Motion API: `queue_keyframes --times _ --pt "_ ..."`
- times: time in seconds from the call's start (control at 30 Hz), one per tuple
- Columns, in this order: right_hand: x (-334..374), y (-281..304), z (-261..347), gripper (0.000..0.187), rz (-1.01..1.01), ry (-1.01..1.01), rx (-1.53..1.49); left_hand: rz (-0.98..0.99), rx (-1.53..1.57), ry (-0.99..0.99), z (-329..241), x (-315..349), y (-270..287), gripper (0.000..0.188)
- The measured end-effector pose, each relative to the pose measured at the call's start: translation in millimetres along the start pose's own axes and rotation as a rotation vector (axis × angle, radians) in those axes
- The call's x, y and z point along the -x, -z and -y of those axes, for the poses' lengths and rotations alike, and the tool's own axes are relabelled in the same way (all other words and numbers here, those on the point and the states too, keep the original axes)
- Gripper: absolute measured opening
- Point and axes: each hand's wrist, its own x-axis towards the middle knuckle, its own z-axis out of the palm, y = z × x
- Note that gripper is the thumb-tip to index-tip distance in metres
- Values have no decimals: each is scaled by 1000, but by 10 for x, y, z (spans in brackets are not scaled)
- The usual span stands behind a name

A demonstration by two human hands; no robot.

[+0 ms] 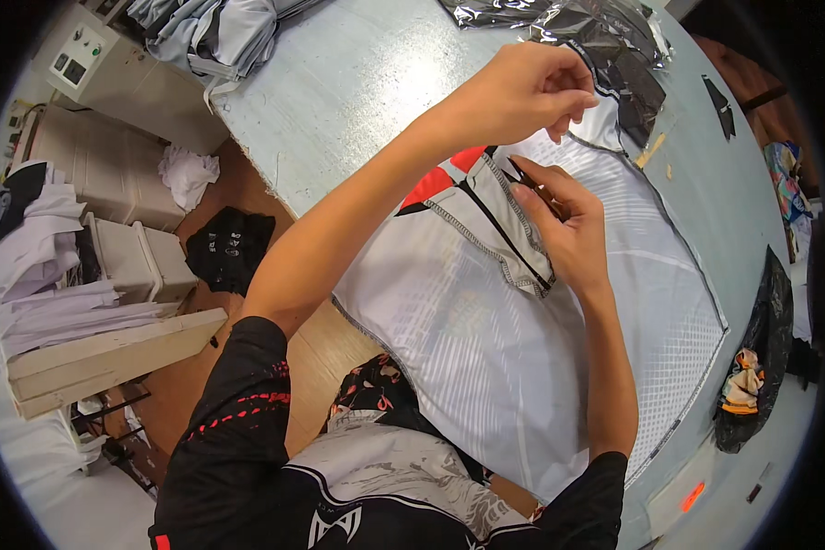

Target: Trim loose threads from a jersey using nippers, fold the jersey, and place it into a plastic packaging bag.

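A pale grey and white garment (pixel 467 321) with stitched dark edges lies spread before me, its wrong side seemingly up. Its short zip section (pixel 500 225) has black lines and red panels at one end. My right hand (pixel 568 220) is closed over this section, around a dark, pointed tool (pixel 527 174) that resembles thread snips, mostly hidden by the fingers. Above it, my left hand (pixel 545 87) is raised near the garment's far edge, fingertips pinched together. Whatever is between those fingertips is too small to make out.
Clear plastic packaging (pixel 605 27) lies at the table's far side, folded grey garments (pixel 220 37) at its far left. A black bag (pixel 756 357) with colourful cloth sits right. Stacked white cloth (pixel 55 275), pale bins (pixel 142 257) and a black bundle (pixel 229 247) are on the left.
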Motion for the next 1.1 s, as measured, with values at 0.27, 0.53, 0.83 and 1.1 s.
queue_keyframes --times 0.27,0.53,0.83,1.1 --pt "-97 -40 -94 29 59 -114 -165 -51 40 -24 159 -27 -73 15" --pt "-94 -53 -110 28 73 -105 -211 -49 21 3 161 32 -104 15" --pt "388 416 -11 30 -78 -114 27 -334 -197 -74 -198 772 537 15" --pt "2179 1492 105 35 -688 -365 259 -1309 -308 -313 -268 1832 1367 30"
